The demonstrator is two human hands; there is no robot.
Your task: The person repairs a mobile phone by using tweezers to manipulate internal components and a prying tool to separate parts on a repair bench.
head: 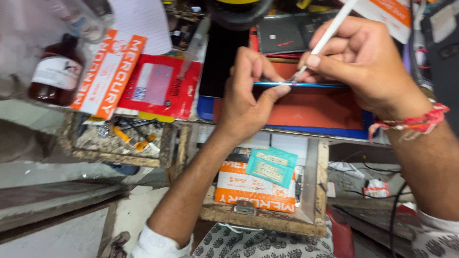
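Observation:
My left hand (246, 98) grips a thin blue-edged phone (306, 85), held on its side over an orange mat (311, 107) with a blue border. Thumb and fingers pinch the phone's left end. My right hand (368, 62) holds a white pen-like tool (330, 31) whose tip touches the phone's upper edge near my left fingers. A red thread band circles my right wrist.
A brown bottle (55, 71) stands at the left beside an orange-and-white box (107, 71) and a red card pack (160, 88). A wooden tray (117, 141) holds small tools. An open drawer (267, 191) below holds an orange box and a teal packet (271, 165). A dark phone back (282, 33) lies behind.

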